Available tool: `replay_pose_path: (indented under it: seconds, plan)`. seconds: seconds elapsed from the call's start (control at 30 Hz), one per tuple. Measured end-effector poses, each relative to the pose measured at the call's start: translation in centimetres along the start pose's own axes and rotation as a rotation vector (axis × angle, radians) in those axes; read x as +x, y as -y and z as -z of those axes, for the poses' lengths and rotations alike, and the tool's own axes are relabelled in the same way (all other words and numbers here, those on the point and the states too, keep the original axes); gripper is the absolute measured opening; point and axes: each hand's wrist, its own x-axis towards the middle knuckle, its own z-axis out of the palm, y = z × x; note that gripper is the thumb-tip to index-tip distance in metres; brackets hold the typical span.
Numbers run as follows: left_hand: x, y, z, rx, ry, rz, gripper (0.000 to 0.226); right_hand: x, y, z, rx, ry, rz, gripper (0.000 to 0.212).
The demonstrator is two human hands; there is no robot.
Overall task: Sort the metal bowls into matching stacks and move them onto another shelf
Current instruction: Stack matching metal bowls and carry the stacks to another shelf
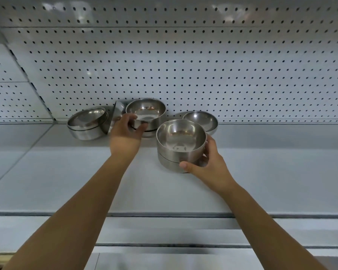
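- The right hand holds a stack of two deep bowls over the middle of the shelf. Its grip is wrapped round the stack, with the thumb in front on the lower bowl and the fingers behind the right side. Holding it low probably keeps both bowls together as one piece.
- The left hand reaches further in, to the deep bowl at the back, close to the pegboard wall. Its grip is curled round the near wall of this bowl. The hand is a little blurred, so I cannot tell how firm the hold is.
- This bowl has the same shape as the two in the right hand, so I judge it is the next one for that stack. It seems to sit in another bowl.
- To the left lies a tilted stack of shallow bowls, and one bowl on its edge leans beside it. A single shallow bowl rests just behind the held stack.
- The sorting looks only partly done, and no bowl is on another shelf yet.
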Motion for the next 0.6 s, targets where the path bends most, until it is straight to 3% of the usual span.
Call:
replay_pose_path:
  seconds: [0.3, 0.43, 0.6]
  plan:
    - [-1.0, -3.1, 2.6, -0.368, -0.035, -0.048, 0.026, 0.1, -0.1, 0.1, 0.023, 0.004, -0.001, 0.117]
    - [-2.4, -4.8, 4.0, -0.515, 0.01, -0.115, 0.028, 0.0, 0.0, 0.1, 0.034, 0.014, 0.002, 0.114]
    - [-4.5, -6.1, 5.3, -0.535, 0.137, -0.225, 0.027, 0.0, 0.0, 0.1, 0.039, 0.012, 0.003, 0.111]
